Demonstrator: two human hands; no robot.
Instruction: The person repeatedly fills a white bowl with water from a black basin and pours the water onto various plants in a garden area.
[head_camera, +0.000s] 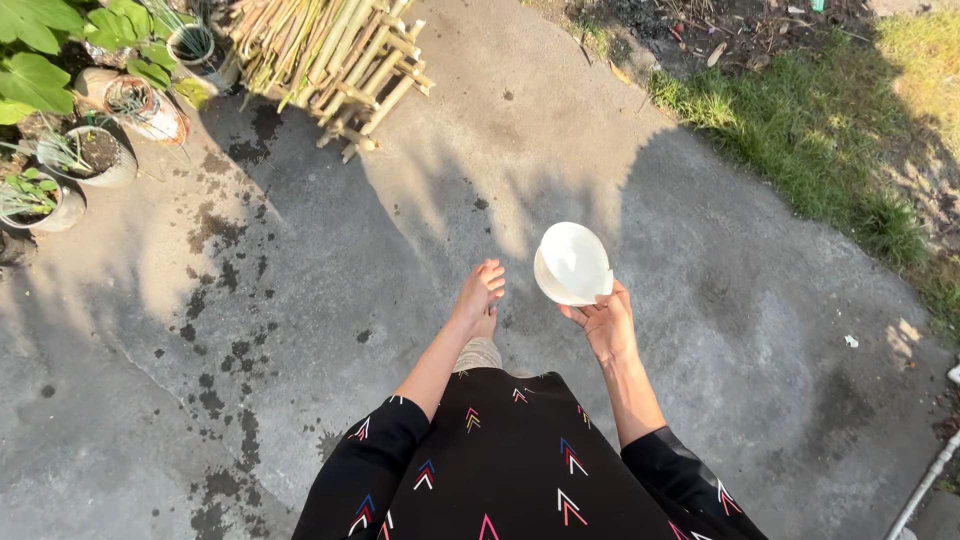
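Here, above the grey cracked concrete path (330, 300), both forearms extend forward from black patterned sleeves. The right hand (607, 325) is raised palm-up, fingers curled around the lower edge of a round white plastic bowl (572, 263), which tilts above the fingertips. The left hand (480, 290) hangs empty, fingers loosely extended, just beside the bowl without touching it.

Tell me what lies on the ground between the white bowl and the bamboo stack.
In the head view, only bare concrete with shadows and small dark spots lies between the white bowl, held in the right hand, and the bamboo stack.
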